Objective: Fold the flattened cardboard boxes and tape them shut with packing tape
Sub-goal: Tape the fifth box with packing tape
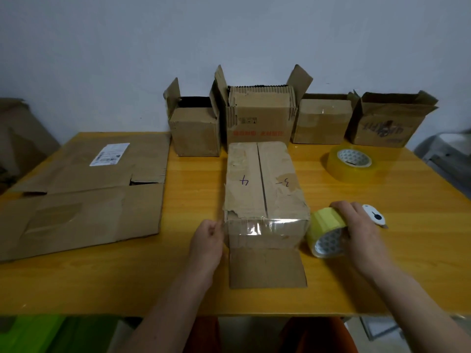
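Note:
A worn cardboard box (262, 189) lies on its side at the table's middle, its top marked 4 and 3, one flap (266, 268) spread flat toward me. A strip of clear tape (265, 226) runs across its near face. My left hand (207, 240) pinches the tape's end at the box's left corner. My right hand (359, 230) grips a yellow tape roll (326, 235) just right of the box, with the strip stretched from it. Flattened boxes (84, 197) lie on the left.
A second, larger tape roll (350, 163) sits at the right rear. A small white cutter (374, 216) lies beside my right hand. Several folded boxes (260, 123) stand along the wall, some with flaps up. The yellow wooden table (102, 284) ends just before my legs.

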Demonstrator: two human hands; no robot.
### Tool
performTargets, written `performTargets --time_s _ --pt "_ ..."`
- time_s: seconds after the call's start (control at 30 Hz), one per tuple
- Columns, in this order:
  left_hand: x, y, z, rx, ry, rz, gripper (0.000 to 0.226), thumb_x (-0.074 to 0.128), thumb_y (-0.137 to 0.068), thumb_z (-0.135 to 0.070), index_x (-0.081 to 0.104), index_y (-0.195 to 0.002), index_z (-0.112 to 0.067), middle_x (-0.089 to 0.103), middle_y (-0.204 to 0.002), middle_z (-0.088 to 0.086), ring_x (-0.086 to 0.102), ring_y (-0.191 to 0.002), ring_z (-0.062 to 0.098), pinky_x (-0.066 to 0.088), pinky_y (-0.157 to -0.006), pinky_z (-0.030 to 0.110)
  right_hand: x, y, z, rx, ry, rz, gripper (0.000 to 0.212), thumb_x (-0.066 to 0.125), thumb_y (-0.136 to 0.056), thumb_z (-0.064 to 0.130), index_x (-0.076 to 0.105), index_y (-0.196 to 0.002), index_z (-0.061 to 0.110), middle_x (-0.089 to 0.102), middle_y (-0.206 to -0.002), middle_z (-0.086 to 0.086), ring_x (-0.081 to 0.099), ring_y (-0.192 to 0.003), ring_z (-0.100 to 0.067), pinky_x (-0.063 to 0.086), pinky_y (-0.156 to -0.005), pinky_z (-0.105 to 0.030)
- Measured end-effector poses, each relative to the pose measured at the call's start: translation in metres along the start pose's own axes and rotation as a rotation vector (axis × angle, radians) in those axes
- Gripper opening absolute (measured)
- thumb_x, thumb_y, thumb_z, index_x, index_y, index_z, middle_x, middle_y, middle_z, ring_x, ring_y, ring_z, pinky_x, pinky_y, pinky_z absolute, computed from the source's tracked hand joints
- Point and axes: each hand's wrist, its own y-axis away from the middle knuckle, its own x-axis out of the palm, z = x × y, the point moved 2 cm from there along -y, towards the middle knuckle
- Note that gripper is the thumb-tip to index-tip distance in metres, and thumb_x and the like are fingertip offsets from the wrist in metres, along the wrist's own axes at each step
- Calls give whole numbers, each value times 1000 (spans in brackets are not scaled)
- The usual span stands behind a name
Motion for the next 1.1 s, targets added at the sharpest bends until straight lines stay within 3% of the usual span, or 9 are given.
performTargets --time_s 0.13,0.23,0.3,0.4,0.53,0.67,0.77,0.9,1.1 --pt "-14 -2 -5 80 -137 -208 17 50 -97 -10 53 -113 -15 56 -113 7 52 -91 15 38 -64 21 -1 2 5 -30 -60 57 64 47 -65 -24 54 -119 11 44 -105 -2 43 -99 -20 32 -76 -28" --pt "-24 22 -30 580 -258 -523 33 40 -91 4 60 -115 -7 54 -116 6 48 -105 14 46 -82 27 0 7 13 -65 -134 110 64 48 -68 -21 52 -122 12 43 -110 1 43 -103 -17 32 -81 -24" --pt "-15 39 -44 793 -462 -430 36 36 -92 -13 65 -112 -9 60 -119 6 52 -111 17 48 -90 33 2 9 19 -72 -179 143 65 49 -71 -19 50 -127 14 43 -114 3 43 -108 -15 32 -86 -22" --pt "2 51 -55 587 -950 -80 71 17 -95 -64 47 -140 -19 41 -150 8 34 -139 24 29 -112 40 3 12 26 -108 -254 358 65 47 -82 -12 38 -136 23 40 -127 2 38 -122 -13 29 -98 -21" --pt "11 58 -68 392 -1115 14 102 3 -77 -79 32 -147 -11 23 -158 16 16 -147 31 14 -121 45 -14 16 30 13 -447 687 62 60 -93 24 27 -144 41 28 -142 17 25 -133 -4 28 -110 -26" --pt "34 60 -71 356 -1258 -25 100 22 -80 -85 19 -151 -15 17 -156 27 13 -144 46 8 -116 57 -29 20 33 66 -549 696 58 61 -86 38 39 -139 44 38 -139 22 36 -128 -1 41 -92 -16" --pt "41 60 -67 405 -1301 -26 86 20 -85 -80 3 -154 -32 10 -158 26 8 -144 49 5 -115 59 -34 24 26 22 -597 808 42 59 -92 26 52 -133 33 59 -129 14 53 -121 -6 44 -99 -25" --pt "33 63 -58 453 -1301 -43 82 18 -82 -82 9 -152 -41 16 -159 19 13 -144 45 10 -117 57 -32 35 18 -31 -700 979 23 55 -95 14 67 -115 18 68 -115 -2 62 -110 -19 45 -99 -32" --pt "39 73 -64 469 -1243 -28 75 25 -86 -76 21 -150 -37 23 -159 9 14 -144 42 9 -116 59 -25 30 6 -48 -788 946 22 66 -87 12 69 -108 9 67 -100 -11 60 -94 -22 46 -91 -33"
